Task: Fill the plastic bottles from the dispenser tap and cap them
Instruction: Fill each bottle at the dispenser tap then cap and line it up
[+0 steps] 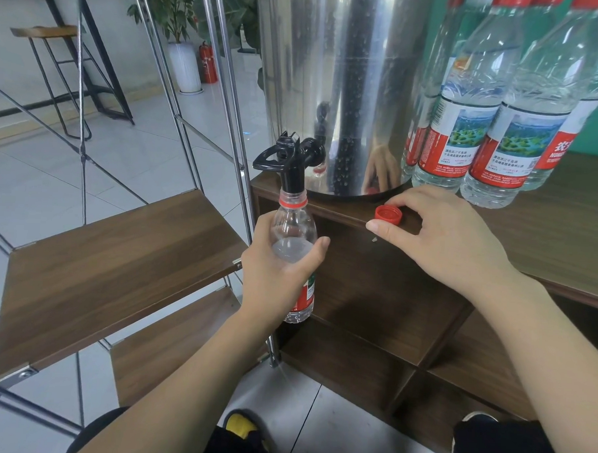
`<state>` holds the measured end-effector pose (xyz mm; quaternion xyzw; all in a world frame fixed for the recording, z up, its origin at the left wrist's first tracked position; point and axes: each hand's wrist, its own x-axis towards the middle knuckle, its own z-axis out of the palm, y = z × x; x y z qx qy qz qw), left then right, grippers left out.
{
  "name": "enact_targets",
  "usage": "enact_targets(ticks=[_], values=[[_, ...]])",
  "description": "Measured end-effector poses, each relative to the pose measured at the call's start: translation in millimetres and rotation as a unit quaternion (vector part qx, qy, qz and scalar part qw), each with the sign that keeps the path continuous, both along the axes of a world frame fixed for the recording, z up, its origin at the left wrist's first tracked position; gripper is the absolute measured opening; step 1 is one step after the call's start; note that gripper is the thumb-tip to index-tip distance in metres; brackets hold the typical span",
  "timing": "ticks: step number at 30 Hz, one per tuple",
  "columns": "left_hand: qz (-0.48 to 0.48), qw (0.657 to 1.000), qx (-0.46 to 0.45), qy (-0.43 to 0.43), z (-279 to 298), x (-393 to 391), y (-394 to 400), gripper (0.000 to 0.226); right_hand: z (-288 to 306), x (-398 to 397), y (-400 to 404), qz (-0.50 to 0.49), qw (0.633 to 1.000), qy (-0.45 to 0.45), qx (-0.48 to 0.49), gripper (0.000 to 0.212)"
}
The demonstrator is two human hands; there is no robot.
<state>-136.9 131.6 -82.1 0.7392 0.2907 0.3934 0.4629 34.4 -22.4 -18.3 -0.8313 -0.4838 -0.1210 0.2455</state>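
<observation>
My left hand grips a clear plastic bottle with a red neck ring, holding its open mouth up against the black tap of the steel dispenser. The bottle holds some water. My right hand rests on the wooden counter top, its fingers curled round a red cap that lies near the counter's front edge. Several capped, filled bottles with red-and-white labels stand to the right of the dispenser.
The dispenser stands on a dark wooden cabinet with open compartments below. A metal-framed rack with wooden shelves is on the left. Further back are a stool, a potted plant and a red fire extinguisher on the tiled floor.
</observation>
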Motion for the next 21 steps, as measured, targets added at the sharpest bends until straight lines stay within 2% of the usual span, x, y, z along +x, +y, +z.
enact_targets(ticks=[9,21], values=[[0.003,1.000,0.001,0.004,3.1,-0.6,-1.6,0.060,0.3,-0.4,-0.2,0.005,1.000,0.007,-0.001,0.055],[0.001,1.000,-0.001,0.006,2.2,-1.2,-2.4,0.068,-0.3,-0.3,-0.2,0.000,1.000,0.005,-0.007,0.059]])
